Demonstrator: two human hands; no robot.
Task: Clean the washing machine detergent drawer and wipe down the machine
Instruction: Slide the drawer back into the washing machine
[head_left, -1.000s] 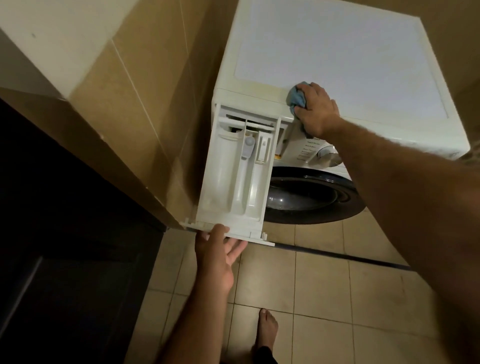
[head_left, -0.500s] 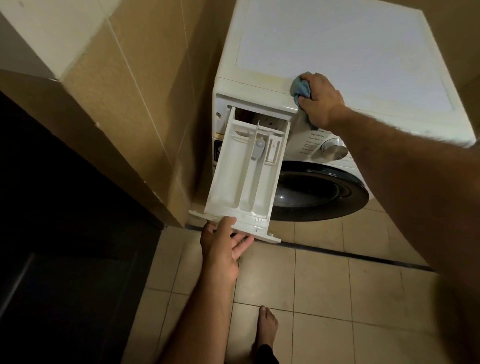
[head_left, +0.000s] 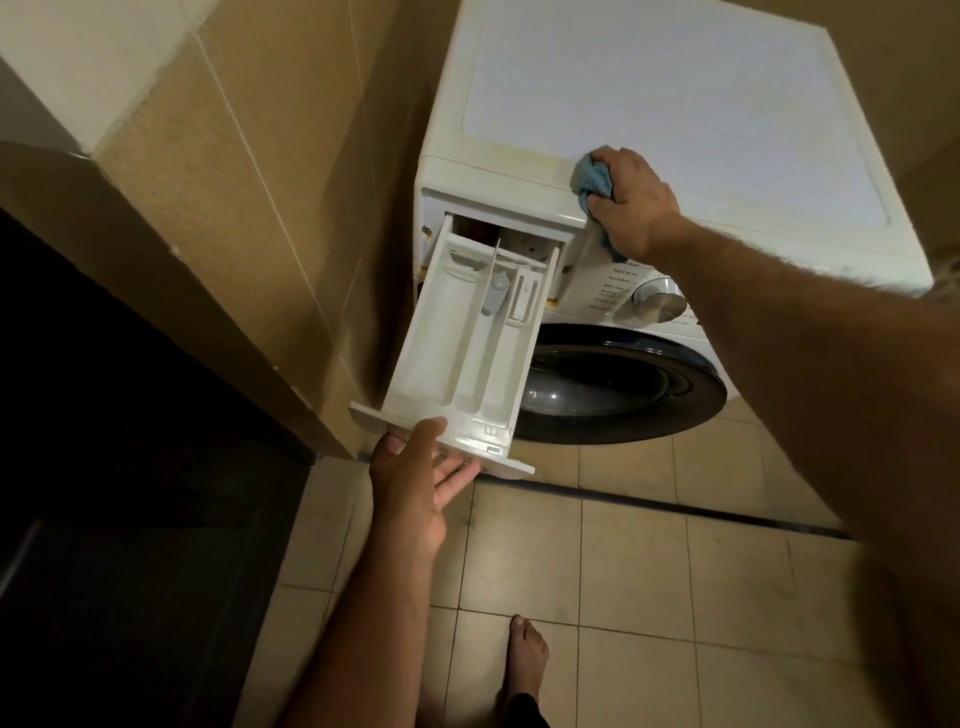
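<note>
Two hands are at work on the washer (head_left: 675, 104). The left hand (head_left: 415, 478) holds the front lip of the drawer (head_left: 457, 338), thumb on top and fingers spread loosely beneath the panel. The drawer juts far out of its slot at the washer's upper left corner, slanting down toward 7 o'clock, its front panel hanging over the floor (head_left: 649, 571). Its left edge runs near the tiled wall (head_left: 234, 182), with only a narrow gap between; at 3 o'clock of it lies the dark door (head_left: 618, 384). The right hand (head_left: 631, 200) grips a blue cloth (head_left: 589, 179), pressed on the washer's top front edge, just right of the slot. A bare foot (head_left: 527, 654) stands at 6 o'clock on open floor.
</note>
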